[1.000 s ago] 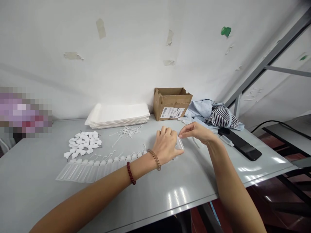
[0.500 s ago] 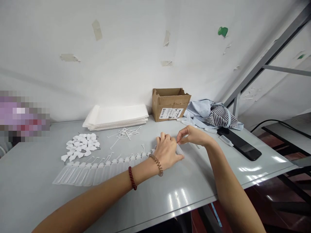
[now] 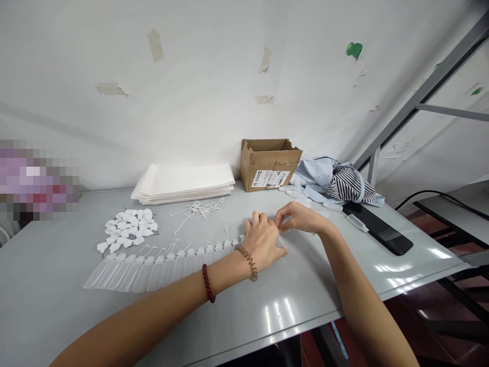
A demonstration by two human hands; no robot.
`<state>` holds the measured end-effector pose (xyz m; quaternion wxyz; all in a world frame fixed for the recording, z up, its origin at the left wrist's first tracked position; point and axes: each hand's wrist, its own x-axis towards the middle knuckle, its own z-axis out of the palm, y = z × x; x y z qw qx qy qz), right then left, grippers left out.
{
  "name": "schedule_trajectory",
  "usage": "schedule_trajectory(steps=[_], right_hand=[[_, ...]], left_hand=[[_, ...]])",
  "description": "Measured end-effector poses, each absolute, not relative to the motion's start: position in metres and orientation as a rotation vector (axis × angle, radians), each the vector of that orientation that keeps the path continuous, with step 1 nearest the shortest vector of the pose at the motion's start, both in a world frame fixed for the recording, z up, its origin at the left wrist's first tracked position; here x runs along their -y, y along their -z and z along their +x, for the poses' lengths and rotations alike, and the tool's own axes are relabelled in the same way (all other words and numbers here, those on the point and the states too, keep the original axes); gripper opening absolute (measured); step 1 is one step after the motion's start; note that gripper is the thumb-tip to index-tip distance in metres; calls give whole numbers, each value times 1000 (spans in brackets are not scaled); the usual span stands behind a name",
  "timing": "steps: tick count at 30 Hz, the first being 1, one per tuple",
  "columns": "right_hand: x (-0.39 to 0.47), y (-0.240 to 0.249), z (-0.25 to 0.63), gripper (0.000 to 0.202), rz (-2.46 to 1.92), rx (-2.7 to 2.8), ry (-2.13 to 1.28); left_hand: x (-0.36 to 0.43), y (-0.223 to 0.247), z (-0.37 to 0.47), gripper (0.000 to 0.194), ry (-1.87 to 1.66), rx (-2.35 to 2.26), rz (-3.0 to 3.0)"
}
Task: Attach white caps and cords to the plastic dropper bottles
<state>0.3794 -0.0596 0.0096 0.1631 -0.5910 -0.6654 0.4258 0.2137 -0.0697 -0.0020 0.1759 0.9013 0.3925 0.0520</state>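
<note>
Toward four o'clock from the head view's centre, the left hand point(image 3: 263, 240) curled around a half-hidden clear tube point(image 3: 281, 242), while the right hand point(image 3: 300, 218) had its fingertips bent close together by the tube's far end; whether they pinched anything could not be told. From the hands, a row of tubes point(image 3: 162, 269) lay toward eight o'clock, white pieces point(image 3: 128, 227) at nine, strips point(image 3: 202, 209) at ten, a box point(image 3: 269, 171) at twelve and a phone point(image 3: 378, 229) at three.

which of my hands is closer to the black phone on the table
Right. The right hand is to the left of the black phone, not touching it; the left hand is farther left, beyond the right one.
</note>
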Motion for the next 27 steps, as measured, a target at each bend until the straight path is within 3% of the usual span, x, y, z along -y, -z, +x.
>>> schedule_trajectory(steps=[15, 21, 27], right_hand=[[62, -15, 378, 7, -1643, 1960, -1172], [66, -22, 386, 7, -1692, 1933, -1077], [66, -21, 396, 11, -1759, 1830, -852]], left_hand=[[74, -9, 192, 55, -183, -1070, 2588], [73, -13, 137, 48, -424, -1142, 2535], [38, -11, 66, 39, -595, -1502, 2278]])
